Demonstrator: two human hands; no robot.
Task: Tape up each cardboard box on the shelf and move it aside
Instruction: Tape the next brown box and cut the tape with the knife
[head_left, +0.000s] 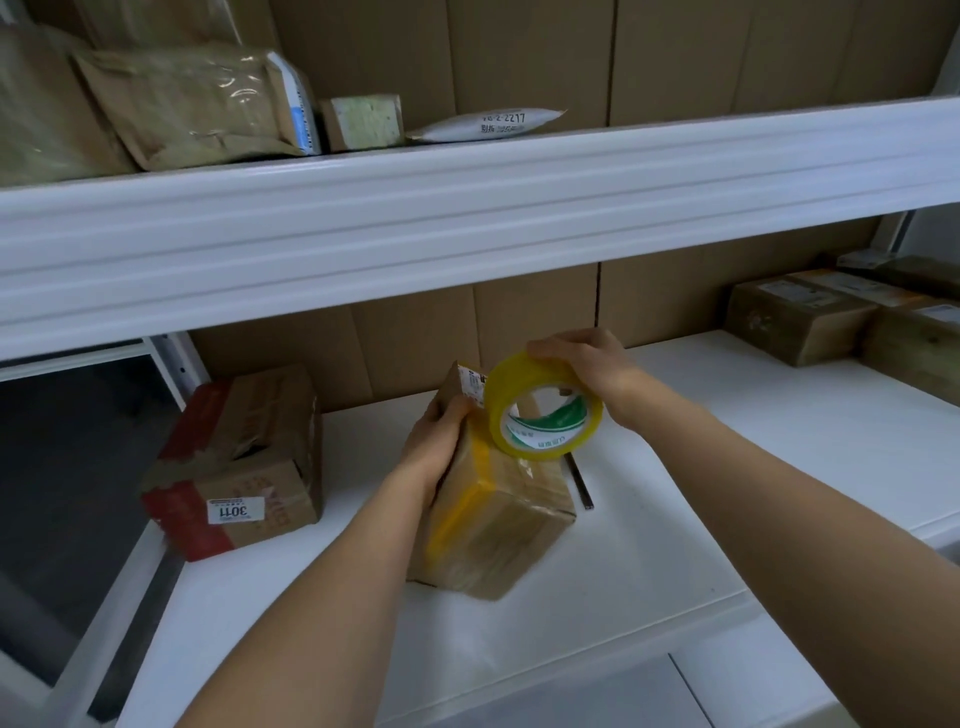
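Now we are taping the small cardboard box (498, 514) that sits in the middle of the white shelf (675, 519). Our left hand (441, 441) holds the box at its far left edge, with the fingers curled tight round the corner. Our right hand (582, 364) grips the yellow tape roll (545, 410) from the top, fingers bent over its rim. The roll stands on its edge on top of the box.

A yellow tape strip (467, 499) already runs down the left side of the box and over its top. We think the job now is to pull the roll along so the strip lies flat. To do it well, we should keep the left hand pressing hard so the box does not slide or tip. We should keep the tape pulled tight and straight, or it may wrinkle or stick to itself. It looks as if the box is tilted a bit, so it could wobble.

The shelf is smooth and white, so a box may slip on it easily. A dark thin bar (579, 483) lies on the shelf just beside the box, on its right.

To the left stands a red and brown box (234, 467) with a white label. Far to the right are more brown boxes (810, 317), well apart from ours. The upper shelf (467, 208) holds parcels (197, 109) and a white bag (488, 124). Brown cardboard covers the back wall (545, 322).
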